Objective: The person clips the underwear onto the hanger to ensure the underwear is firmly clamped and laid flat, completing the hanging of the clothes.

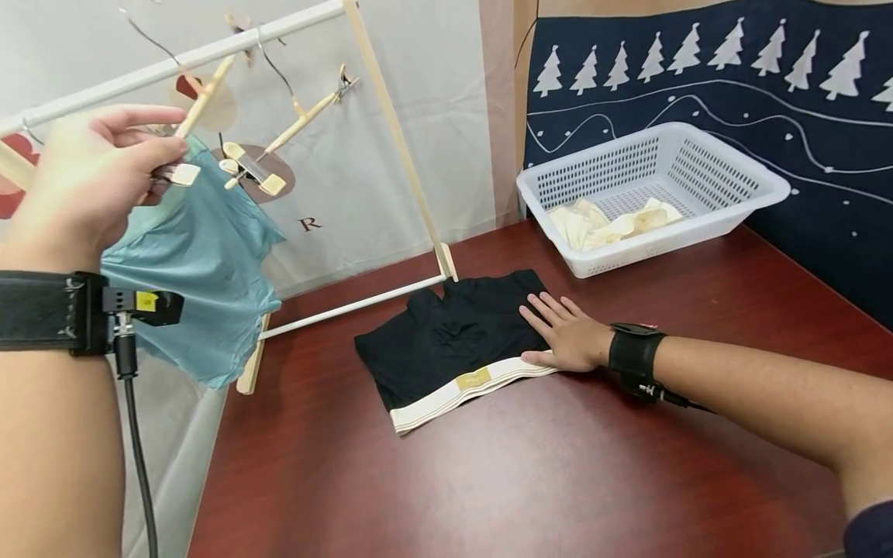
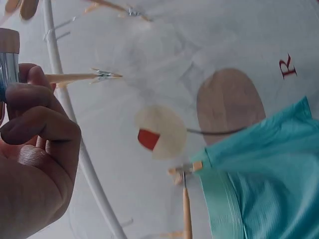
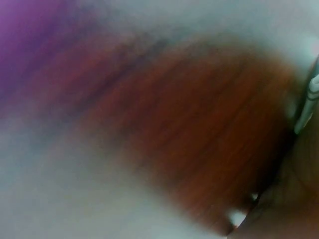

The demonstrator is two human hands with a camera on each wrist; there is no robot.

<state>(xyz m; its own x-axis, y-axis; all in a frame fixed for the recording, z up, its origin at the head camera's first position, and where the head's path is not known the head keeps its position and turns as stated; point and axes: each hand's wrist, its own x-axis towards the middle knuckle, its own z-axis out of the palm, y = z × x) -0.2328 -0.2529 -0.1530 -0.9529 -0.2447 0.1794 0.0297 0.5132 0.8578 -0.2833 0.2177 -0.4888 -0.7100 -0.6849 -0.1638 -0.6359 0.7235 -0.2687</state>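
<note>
My left hand grips the end of a wooden clip hanger, raised in front of the rack's white rail; its hook shows above the rail. In the left wrist view, curled fingers are around a clip. Behind this hand hang teal underpants, held at the waistband by a clip. My right hand rests flat, fingers spread, on black underpants lying on the table. Their white waistband, with a gold label, faces me. The right wrist view is blurred and shows mostly brown tabletop.
Another clip hanger hangs from the rail, right of my left hand. A white perforated basket with cream cloth inside stands at the back right of the brown table. The rack's lower bar runs behind the black underpants.
</note>
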